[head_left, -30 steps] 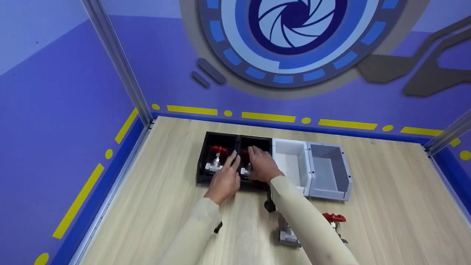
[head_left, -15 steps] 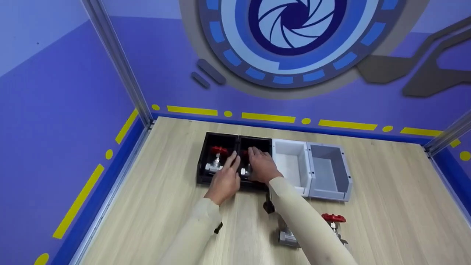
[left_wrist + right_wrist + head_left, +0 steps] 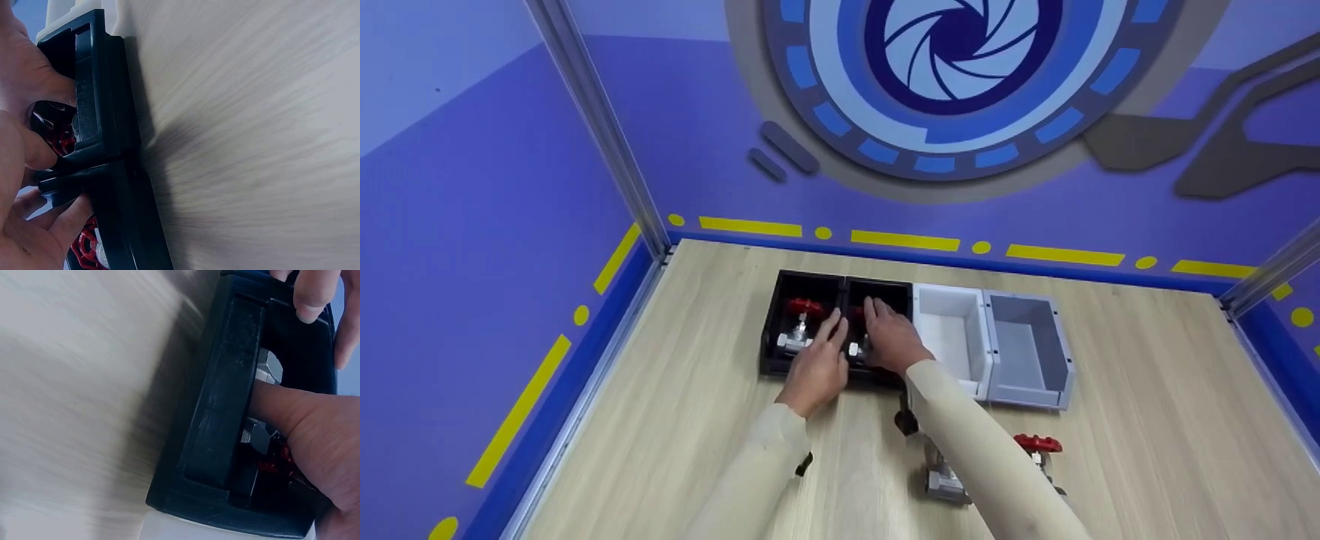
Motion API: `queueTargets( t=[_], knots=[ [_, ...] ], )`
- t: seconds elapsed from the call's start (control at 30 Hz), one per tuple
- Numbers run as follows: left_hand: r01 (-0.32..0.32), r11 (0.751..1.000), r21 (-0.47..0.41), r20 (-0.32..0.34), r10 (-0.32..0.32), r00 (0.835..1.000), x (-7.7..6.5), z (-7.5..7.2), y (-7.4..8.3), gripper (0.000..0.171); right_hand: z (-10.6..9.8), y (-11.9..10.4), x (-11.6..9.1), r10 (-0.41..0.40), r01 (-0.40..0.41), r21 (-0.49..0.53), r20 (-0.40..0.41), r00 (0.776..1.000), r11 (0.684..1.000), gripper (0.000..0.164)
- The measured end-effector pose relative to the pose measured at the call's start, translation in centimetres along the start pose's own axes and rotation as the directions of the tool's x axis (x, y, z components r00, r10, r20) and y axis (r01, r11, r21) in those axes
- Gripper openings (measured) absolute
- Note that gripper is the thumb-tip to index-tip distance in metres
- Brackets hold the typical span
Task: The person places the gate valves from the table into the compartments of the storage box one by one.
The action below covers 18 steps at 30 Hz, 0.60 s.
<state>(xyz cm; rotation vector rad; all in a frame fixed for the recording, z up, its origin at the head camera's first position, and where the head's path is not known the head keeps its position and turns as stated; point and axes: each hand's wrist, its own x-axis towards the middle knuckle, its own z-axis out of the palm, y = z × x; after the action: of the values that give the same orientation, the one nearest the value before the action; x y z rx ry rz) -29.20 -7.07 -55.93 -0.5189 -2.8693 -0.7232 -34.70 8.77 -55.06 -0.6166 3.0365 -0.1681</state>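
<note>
Black plastic bin (image 3: 891,290), mid-frame, wall pinched by left fingers (image 3: 832,327), is best steadied while red-handled metal valve (image 3: 855,350) is gripped by right fingers (image 3: 873,310).

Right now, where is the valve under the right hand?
In the head view, the valve is inside the right black bin, left of the white bin, partly hidden by the right hand.

Toward the far edge of the wood-grained, softly shining table (image 3: 697,337), the black bins (image 3: 222,396), white bin (image 3: 949,330) and grey bin (image 3: 1024,352) looked like smooth plastic. The black bins' valves (image 3: 793,343) were silvery metal with glossy red handwheels (image 3: 806,306); the cream sleeves (image 3: 986,450) looked like matt cloth.
</note>
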Motion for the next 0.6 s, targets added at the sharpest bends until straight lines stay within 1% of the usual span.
queueTargets(
  t=[0.13, 0.3, 0.43, 0.6],
  knots=[
    [0.004, 1.0, -0.002, 0.001, -0.004, 1.0, -0.04, 0.1, 0.11, 0.06, -0.09, -0.01, -0.34, -0.019, 0.019, -0.005, -0.021, 1.0, 1.0, 0.092],
    [-0.001, 1.0, 0.0, -0.002, 0.001, 1.0, -0.06, 0.14, 0.03, 0.06, -0.11, -0.11, -0.45, -0.026, 0.026, -0.014, -0.027, 0.999, 1.0, 0.089],
    [-0.001, 1.0, 0.003, -0.005, 0.002, 1.0, -0.08, 0.13, 0.03, 0.06, -0.16, -0.13, -0.48, -0.033, 0.033, -0.013, -0.035, 0.999, 0.999, 0.088],
    [0.003, 1.0, -0.001, -0.003, -0.003, 1.0, -0.11, 0.07, 0.04, 0.061, -0.11, 0.01, -0.46, -0.037, 0.037, 0.007, -0.025, 0.999, 0.999, 0.089]
  ],
)
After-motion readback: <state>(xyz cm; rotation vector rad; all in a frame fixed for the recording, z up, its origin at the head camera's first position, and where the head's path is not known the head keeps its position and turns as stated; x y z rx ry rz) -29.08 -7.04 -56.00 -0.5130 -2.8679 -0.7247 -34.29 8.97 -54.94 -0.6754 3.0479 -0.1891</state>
